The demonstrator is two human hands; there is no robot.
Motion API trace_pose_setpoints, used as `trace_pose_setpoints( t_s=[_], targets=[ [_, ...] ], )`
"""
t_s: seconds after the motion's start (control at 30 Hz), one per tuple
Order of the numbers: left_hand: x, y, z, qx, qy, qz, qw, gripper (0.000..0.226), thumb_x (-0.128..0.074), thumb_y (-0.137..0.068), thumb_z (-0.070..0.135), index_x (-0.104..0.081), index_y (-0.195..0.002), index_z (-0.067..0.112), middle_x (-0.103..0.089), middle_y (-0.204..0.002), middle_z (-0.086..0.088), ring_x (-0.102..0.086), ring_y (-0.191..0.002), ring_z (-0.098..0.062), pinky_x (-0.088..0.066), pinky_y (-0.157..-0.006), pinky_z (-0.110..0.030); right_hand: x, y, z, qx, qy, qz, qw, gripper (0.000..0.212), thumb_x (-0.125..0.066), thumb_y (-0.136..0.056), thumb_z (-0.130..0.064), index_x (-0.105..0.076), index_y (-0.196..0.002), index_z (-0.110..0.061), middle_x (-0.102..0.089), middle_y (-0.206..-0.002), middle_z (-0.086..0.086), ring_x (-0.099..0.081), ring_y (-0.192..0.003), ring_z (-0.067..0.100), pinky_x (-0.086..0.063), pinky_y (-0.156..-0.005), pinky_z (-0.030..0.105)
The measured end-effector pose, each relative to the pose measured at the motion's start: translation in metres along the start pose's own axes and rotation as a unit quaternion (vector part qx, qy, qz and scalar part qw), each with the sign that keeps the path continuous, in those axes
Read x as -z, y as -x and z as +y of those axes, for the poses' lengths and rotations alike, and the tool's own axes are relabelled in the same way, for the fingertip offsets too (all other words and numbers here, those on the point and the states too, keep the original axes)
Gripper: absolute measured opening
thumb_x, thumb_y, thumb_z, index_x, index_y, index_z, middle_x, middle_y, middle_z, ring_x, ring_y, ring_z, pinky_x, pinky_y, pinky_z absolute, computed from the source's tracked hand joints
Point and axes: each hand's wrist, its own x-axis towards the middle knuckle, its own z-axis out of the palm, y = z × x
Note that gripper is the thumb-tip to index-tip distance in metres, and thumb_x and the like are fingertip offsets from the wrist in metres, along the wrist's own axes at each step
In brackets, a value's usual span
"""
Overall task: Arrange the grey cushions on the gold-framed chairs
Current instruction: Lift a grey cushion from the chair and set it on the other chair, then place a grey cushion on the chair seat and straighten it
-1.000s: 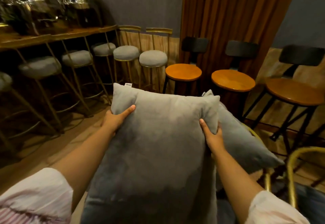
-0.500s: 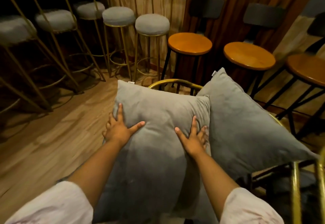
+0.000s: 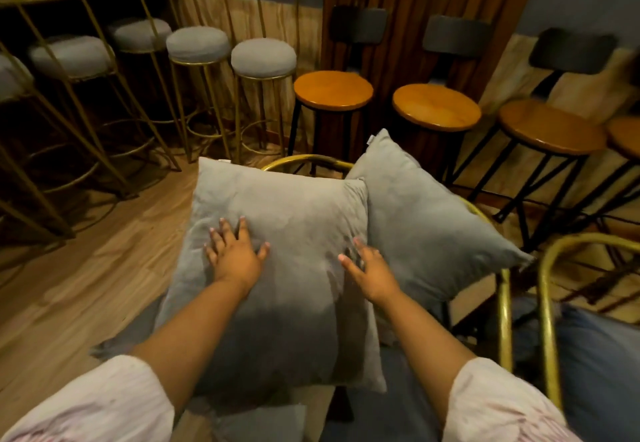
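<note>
Chair seat hidden under the cushions; only a curved gold backrest rail [image 3: 304, 161] and a gold side post [image 3: 504, 317] visible. Second gold frame [image 3: 549, 320] at right cut off by the bottom edge, blue-grey cushioning [image 3: 602, 365] inside it blurred. Small grey shape [image 3: 263, 422] at the bottom edge too cropped to identify.

Two grey cushions: near cushion [image 3: 277, 268] propped against the backrest rail, far cushion [image 3: 426, 226] tilted just behind and to the right, overlapped at its left edge. Five gold bar stools with grey round seats, one [image 3: 264, 57] nearest the middle, leftmost cropped. Four wooden-topped black stools, e.g. [image 3: 333, 90], rightmost cropped.

Left hand [image 3: 235, 254] flat on the near cushion, fingers spread, palm down, gripping nothing. Right hand [image 3: 372, 270] by the cushion's right edge, fingers spread and motion-blurred; contact uncertain. Both forearms extended forward, pale striped sleeves [image 3: 104, 403] at the elbows.
</note>
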Motion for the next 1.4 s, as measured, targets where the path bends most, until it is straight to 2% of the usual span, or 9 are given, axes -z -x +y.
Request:
trace_pose_setpoints(
  t_s=[0.07, 0.17, 0.33, 0.53, 0.73, 0.93, 1.07, 1.23, 1.4],
  targets=[
    [-0.005, 0.027, 0.030, -0.028, 0.000, -0.032, 0.999, 0.073, -0.044, -0.092, 0.045, -0.012, -0.151, 0.017, -0.001, -0.161, -0.015, -0.002, -0.148, -0.036, -0.006, -0.118, -0.050, 0.027, 0.035, 0.016, 0.007, -0.006, 0.032, 0.999, 0.079, -0.046, -0.084, -0.064, -0.033, -0.146, -0.016, -0.038, -0.151, 0.012, -0.027, -0.143, 0.031, -0.026, -0.116, 0.040],
    [-0.016, 0.069, 0.086, -0.088, 0.022, -0.071, 0.993, 0.069, -0.046, -0.092, 0.043, -0.020, -0.149, 0.014, -0.013, -0.160, -0.012, -0.009, -0.148, -0.032, -0.010, -0.118, -0.049, 0.073, 0.084, 0.049, 0.016, 0.011, 0.093, 0.996, 0.064, -0.052, -0.091, -0.047, -0.038, -0.143, -0.012, -0.042, -0.148, 0.013, -0.029, -0.142, 0.031, -0.026, -0.114, 0.036],
    [-0.052, 0.159, 0.192, -0.223, 0.088, -0.117, 0.964, 0.063, -0.051, -0.092, 0.038, -0.033, -0.143, 0.006, -0.037, -0.149, -0.017, -0.032, -0.139, -0.031, -0.028, -0.114, -0.041, 0.154, 0.177, 0.122, 0.002, 0.020, 0.170, 0.985, 0.058, -0.053, -0.092, -0.039, -0.042, -0.140, -0.008, -0.047, -0.143, 0.014, -0.040, -0.135, 0.027, -0.026, -0.108, 0.023],
    [-0.110, 0.282, 0.300, -0.294, 0.137, -0.189, 0.927, 0.057, -0.056, -0.091, 0.028, -0.040, -0.138, 0.001, -0.044, -0.143, -0.020, -0.040, -0.135, -0.029, -0.030, -0.110, -0.032, 0.229, 0.284, 0.232, -0.055, 0.005, 0.210, 0.976, 0.054, -0.055, -0.093, -0.034, -0.044, -0.139, -0.009, -0.049, -0.142, 0.012, -0.042, -0.134, 0.025, -0.028, -0.108, 0.025],
    [-0.162, 0.363, 0.362, -0.277, 0.153, -0.258, 0.913, 0.061, -0.059, -0.089, 0.033, -0.040, -0.139, 0.003, -0.045, -0.143, -0.019, -0.044, -0.132, -0.031, -0.035, -0.106, -0.033, 0.279, 0.359, 0.322, -0.139, -0.018, 0.247, 0.959, 0.056, -0.055, -0.093, -0.033, -0.041, -0.141, -0.008, -0.044, -0.146, 0.013, -0.040, -0.136, 0.028, -0.027, -0.112, 0.032],
    [-0.196, 0.383, 0.410, -0.280, 0.154, -0.305, 0.897, 0.041, -0.056, -0.093, 0.022, -0.054, -0.126, -0.003, -0.058, -0.131, -0.022, -0.052, -0.125, -0.035, -0.042, -0.096, -0.034, 0.300, 0.380, 0.402, -0.246, -0.097, 0.287, 0.921, 0.060, -0.055, -0.092, -0.036, -0.038, -0.142, -0.008, -0.041, -0.147, 0.017, -0.040, -0.135, 0.031, -0.031, -0.110, 0.036],
    [-0.224, 0.368, 0.439, -0.253, 0.133, -0.309, 0.907, 0.049, -0.052, -0.094, 0.027, -0.045, -0.135, 0.002, -0.048, -0.141, -0.020, -0.045, -0.131, -0.034, -0.037, -0.100, -0.033, 0.301, 0.379, 0.452, -0.336, -0.165, 0.304, 0.876, 0.066, -0.058, -0.091, -0.036, -0.034, -0.144, -0.007, -0.038, -0.150, 0.017, -0.038, -0.137, 0.034, -0.031, -0.112, 0.042],
    [-0.268, 0.332, 0.467, -0.215, 0.133, -0.328, 0.910, 0.055, -0.050, -0.095, 0.031, -0.037, -0.142, 0.006, -0.041, -0.147, -0.019, -0.038, -0.136, -0.037, -0.034, -0.110, -0.042, 0.303, 0.362, 0.509, -0.399, -0.213, 0.311, 0.836, 0.073, -0.058, -0.088, -0.043, -0.027, -0.147, -0.013, -0.032, -0.152, 0.018, -0.034, -0.138, 0.038, -0.029, -0.114, 0.048],
    [-0.323, 0.300, 0.471, -0.150, 0.162, -0.348, 0.911, 0.069, -0.054, -0.090, 0.042, -0.027, -0.148, 0.017, -0.037, -0.150, -0.017, -0.040, -0.134, -0.039, -0.036, -0.109, -0.046, 0.301, 0.348, 0.560, -0.436, -0.236, 0.321, 0.807, 0.077, -0.059, -0.086, -0.047, -0.025, -0.148, -0.017, -0.030, -0.154, 0.017, -0.033, -0.139, 0.037, -0.027, -0.113, 0.042]
  ],
)
